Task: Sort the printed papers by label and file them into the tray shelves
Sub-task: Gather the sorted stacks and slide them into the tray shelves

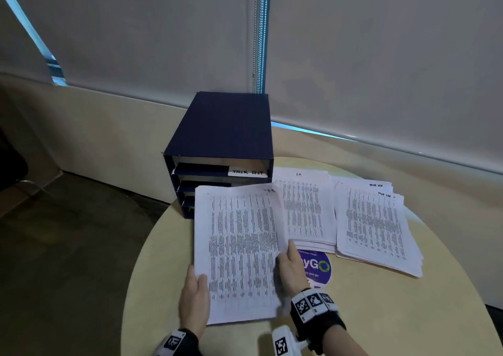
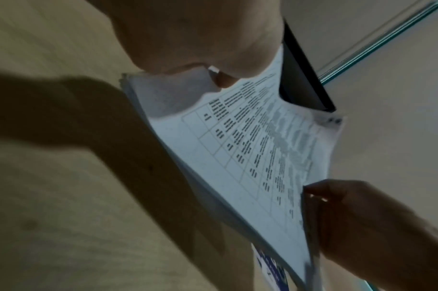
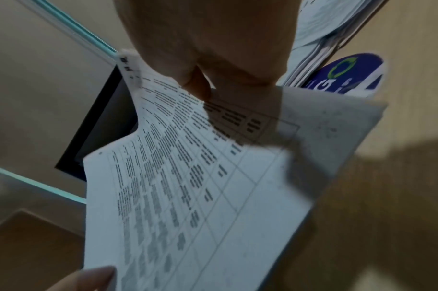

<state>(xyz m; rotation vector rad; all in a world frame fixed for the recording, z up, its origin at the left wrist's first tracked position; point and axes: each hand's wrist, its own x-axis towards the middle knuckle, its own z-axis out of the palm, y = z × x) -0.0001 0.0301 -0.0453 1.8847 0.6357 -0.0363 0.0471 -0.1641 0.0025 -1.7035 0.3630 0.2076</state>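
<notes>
A stack of printed table sheets [image 1: 239,246] is held between both hands, lifted slightly off the round table [image 1: 381,314]. My left hand [image 1: 198,287] grips its lower left edge, thumb on top. My right hand [image 1: 288,263] grips the right edge. The far end of the stack reaches the lower shelves of the dark blue tray unit [image 1: 223,132], and its corner label is too blurred to read. The unit's top shelf carries a "TASK LIST" tag [image 1: 246,172]. The wrist views show the stack [image 2: 250,157] [image 3: 187,187] pinched under each thumb.
Two more paper stacks lie on the table to the right: one marked "I.T." [image 1: 304,208] and a fanned one marked "TASK LIST" [image 1: 375,227]. A purple round sticker [image 1: 318,268] sits beside my right hand. A blind-covered window and low wall stand behind.
</notes>
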